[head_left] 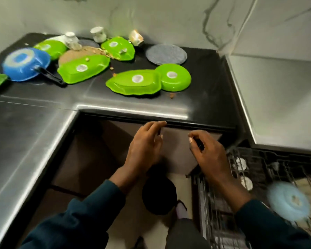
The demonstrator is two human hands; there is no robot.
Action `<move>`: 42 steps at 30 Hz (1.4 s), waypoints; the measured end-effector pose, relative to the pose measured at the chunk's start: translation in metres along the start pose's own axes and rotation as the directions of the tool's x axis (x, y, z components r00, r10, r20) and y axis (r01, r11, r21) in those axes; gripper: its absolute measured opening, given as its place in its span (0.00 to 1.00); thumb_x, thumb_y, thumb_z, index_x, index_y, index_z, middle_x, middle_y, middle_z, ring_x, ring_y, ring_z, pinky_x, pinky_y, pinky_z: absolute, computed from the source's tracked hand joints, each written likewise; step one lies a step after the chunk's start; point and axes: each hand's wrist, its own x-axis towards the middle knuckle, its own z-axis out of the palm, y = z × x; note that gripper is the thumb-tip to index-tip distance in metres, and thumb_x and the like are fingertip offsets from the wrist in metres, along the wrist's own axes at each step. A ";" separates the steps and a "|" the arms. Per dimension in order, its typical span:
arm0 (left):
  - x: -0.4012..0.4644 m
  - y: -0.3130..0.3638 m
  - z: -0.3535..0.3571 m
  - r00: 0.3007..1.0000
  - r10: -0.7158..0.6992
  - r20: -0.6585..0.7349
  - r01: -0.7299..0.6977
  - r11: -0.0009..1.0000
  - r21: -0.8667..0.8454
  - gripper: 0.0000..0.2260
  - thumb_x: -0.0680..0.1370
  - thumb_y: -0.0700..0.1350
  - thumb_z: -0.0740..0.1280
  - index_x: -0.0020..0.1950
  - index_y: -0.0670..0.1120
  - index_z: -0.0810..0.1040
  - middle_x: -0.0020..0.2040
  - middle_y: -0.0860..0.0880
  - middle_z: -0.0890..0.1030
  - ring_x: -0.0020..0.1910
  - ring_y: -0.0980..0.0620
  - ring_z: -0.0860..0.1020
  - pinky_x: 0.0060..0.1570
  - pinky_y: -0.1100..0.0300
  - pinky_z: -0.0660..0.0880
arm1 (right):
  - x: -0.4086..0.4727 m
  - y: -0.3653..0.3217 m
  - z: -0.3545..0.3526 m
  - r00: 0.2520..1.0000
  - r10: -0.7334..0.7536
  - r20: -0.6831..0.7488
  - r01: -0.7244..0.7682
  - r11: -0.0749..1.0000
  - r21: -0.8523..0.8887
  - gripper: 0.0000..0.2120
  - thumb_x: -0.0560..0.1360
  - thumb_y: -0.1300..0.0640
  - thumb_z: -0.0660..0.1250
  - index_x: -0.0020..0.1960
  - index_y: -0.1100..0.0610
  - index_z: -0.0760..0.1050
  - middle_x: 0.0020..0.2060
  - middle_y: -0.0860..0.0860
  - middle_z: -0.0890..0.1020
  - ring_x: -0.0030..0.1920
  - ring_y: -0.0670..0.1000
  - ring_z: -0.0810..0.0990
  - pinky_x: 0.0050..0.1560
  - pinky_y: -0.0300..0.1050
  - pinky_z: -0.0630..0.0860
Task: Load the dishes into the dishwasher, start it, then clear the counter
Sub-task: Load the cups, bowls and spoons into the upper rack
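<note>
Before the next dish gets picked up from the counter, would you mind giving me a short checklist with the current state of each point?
1. Left hand free: ok, fingers relaxed, holding nothing.
2. Right hand free: ok, it appears empty, though blurred.
3. Dishwasher rack pulled out: ok, it sits out at lower right.
4. Room left in the rack: cannot tell; a pale blue dish and small white items are in it, the rest is blurred.
5. Nearest green dishes within easy reach: ok, upside down near the counter edge.
6. Counter free of debris: not ok, crumbs lie among the far dishes.
</note>
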 end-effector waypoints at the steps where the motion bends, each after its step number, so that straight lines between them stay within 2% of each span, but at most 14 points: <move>1: 0.007 -0.004 -0.006 1.000 -0.011 -0.027 0.011 1.000 0.003 0.19 0.74 0.44 0.60 0.66 0.50 0.74 0.61 0.52 0.76 0.58 0.51 0.75 0.57 0.55 0.74 | 0.014 -0.003 0.003 0.999 -0.032 0.006 0.032 0.999 0.019 0.05 0.78 0.59 0.66 0.53 0.54 0.78 0.47 0.47 0.80 0.44 0.46 0.79 0.44 0.47 0.77; 7: 0.058 -0.036 -0.025 0.980 -0.096 -0.177 0.101 0.995 0.017 0.15 0.76 0.41 0.65 0.63 0.49 0.75 0.58 0.51 0.75 0.54 0.51 0.76 0.53 0.54 0.76 | 0.106 -0.001 0.022 0.986 -0.169 -0.012 0.169 0.979 0.113 0.06 0.77 0.60 0.67 0.53 0.55 0.78 0.46 0.47 0.80 0.44 0.47 0.79 0.45 0.48 0.77; 13: 0.102 -0.054 -0.032 0.928 -0.240 -0.286 0.255 0.967 0.016 0.16 0.76 0.41 0.66 0.63 0.51 0.75 0.58 0.55 0.74 0.54 0.55 0.76 0.48 0.65 0.70 | 0.180 0.014 0.037 0.972 -0.232 0.027 0.225 0.962 0.157 0.06 0.76 0.58 0.68 0.53 0.54 0.77 0.44 0.47 0.80 0.39 0.47 0.77 0.41 0.49 0.77; 16: 0.119 -0.061 -0.036 0.896 -0.293 -0.333 0.308 0.951 -0.009 0.16 0.76 0.41 0.67 0.63 0.50 0.76 0.55 0.56 0.73 0.52 0.56 0.75 0.48 0.63 0.71 | 0.215 0.021 0.050 0.963 -0.255 0.085 0.237 0.955 0.178 0.08 0.76 0.59 0.68 0.54 0.56 0.77 0.45 0.48 0.81 0.39 0.48 0.77 0.42 0.50 0.77; 19: 0.134 -0.070 -0.043 0.881 -0.301 -0.366 0.319 0.948 -0.010 0.15 0.76 0.40 0.67 0.63 0.49 0.76 0.54 0.52 0.76 0.50 0.55 0.76 0.49 0.63 0.72 | 0.243 0.024 0.065 0.960 -0.259 0.106 0.233 0.951 0.205 0.09 0.76 0.58 0.68 0.56 0.56 0.76 0.43 0.47 0.79 0.38 0.49 0.77 0.41 0.52 0.77; 26: 0.198 -0.121 -0.066 0.868 -0.315 -0.384 0.315 0.947 -0.065 0.14 0.76 0.42 0.67 0.62 0.48 0.76 0.58 0.50 0.78 0.50 0.53 0.78 0.50 0.57 0.75 | 0.317 0.021 0.122 0.953 -0.266 0.145 0.238 0.954 0.184 0.10 0.75 0.56 0.67 0.56 0.56 0.75 0.44 0.47 0.79 0.39 0.47 0.77 0.43 0.48 0.76; 29: 0.232 -0.151 -0.073 0.866 -0.330 -0.376 0.302 0.944 -0.134 0.14 0.76 0.40 0.67 0.62 0.48 0.76 0.57 0.49 0.79 0.49 0.53 0.78 0.50 0.56 0.76 | 0.353 0.021 0.148 0.959 -0.246 0.139 0.226 0.964 0.142 0.10 0.75 0.58 0.68 0.55 0.56 0.74 0.43 0.49 0.78 0.41 0.48 0.76 0.44 0.48 0.75; 33: 0.283 -0.203 -0.086 0.865 -0.342 -0.367 0.287 0.937 -0.198 0.14 0.76 0.41 0.67 0.61 0.50 0.76 0.55 0.51 0.78 0.50 0.54 0.78 0.50 0.49 0.77 | 0.416 0.024 0.187 0.981 -0.138 0.137 0.127 0.988 0.091 0.11 0.75 0.57 0.68 0.56 0.56 0.74 0.44 0.49 0.78 0.42 0.49 0.77 0.45 0.51 0.76; 36: 0.317 -0.235 -0.096 0.863 -0.355 -0.359 0.306 0.934 -0.186 0.14 0.77 0.43 0.66 0.62 0.50 0.76 0.55 0.51 0.78 0.50 0.54 0.78 0.50 0.53 0.76 | 0.468 0.033 0.219 0.992 -0.048 0.120 0.047 0.999 0.009 0.13 0.75 0.54 0.68 0.57 0.57 0.73 0.47 0.52 0.78 0.44 0.52 0.77 0.47 0.53 0.75; 42: 0.375 -0.274 -0.101 0.882 -0.347 -0.319 0.290 0.933 -0.212 0.14 0.76 0.42 0.66 0.62 0.49 0.76 0.55 0.51 0.78 0.50 0.54 0.77 0.51 0.53 0.75 | 0.556 0.056 0.269 0.987 0.074 0.145 -0.041 0.974 -0.221 0.21 0.73 0.51 0.69 0.60 0.62 0.72 0.56 0.61 0.76 0.56 0.62 0.74 0.55 0.54 0.71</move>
